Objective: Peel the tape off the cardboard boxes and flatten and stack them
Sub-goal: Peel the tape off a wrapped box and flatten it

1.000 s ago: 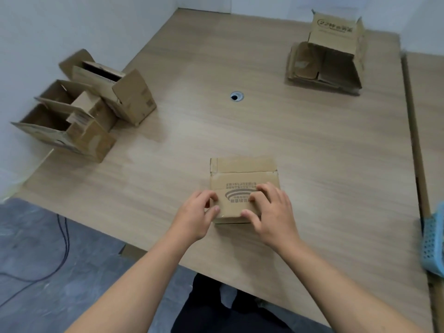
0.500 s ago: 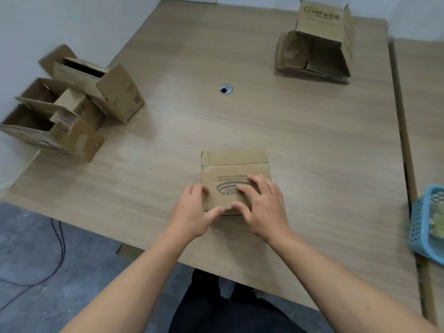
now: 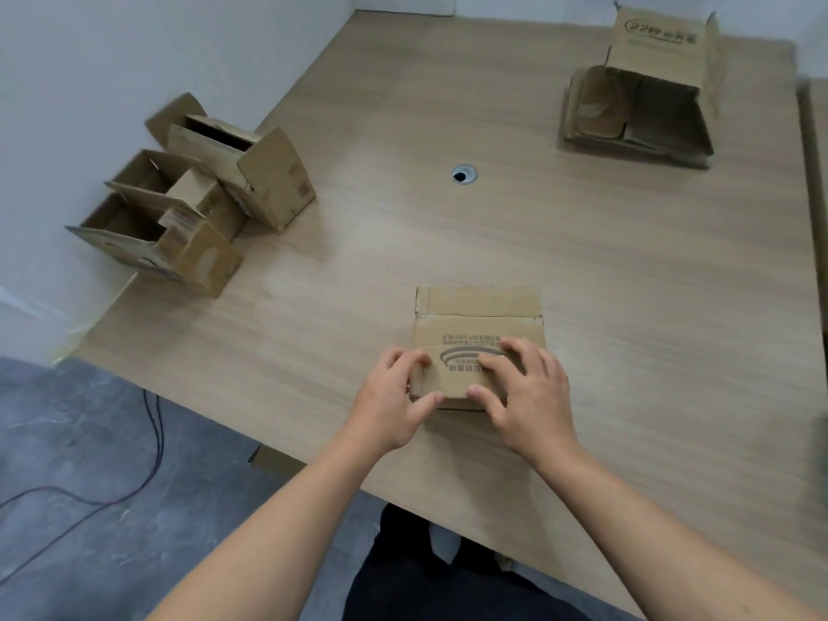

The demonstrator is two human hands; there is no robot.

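A small closed cardboard box (image 3: 475,322) with a printed logo sits near the front of the wooden table (image 3: 627,284). My left hand (image 3: 392,403) grips its near left corner, thumb on the front edge. My right hand (image 3: 526,396) lies on its top at the near right, fingers spread over the logo and thumb at the front edge. At the far right lies a stack of flattened boxes (image 3: 636,127) with an open-ended box (image 3: 663,51) standing on it. Three open boxes (image 3: 201,203) lie on their sides at the left by the wall.
A round cable hole (image 3: 464,174) is in the middle of the table. A white wall runs along the left. Cables (image 3: 152,441) lie on the grey floor below the table's front edge. A second table edge (image 3: 813,195) shows at the far right.
My left thumb has slid onto the box's front edge, and my right hand has shifted a little on the top. The view moved, so the blue basket at the right is out of frame.
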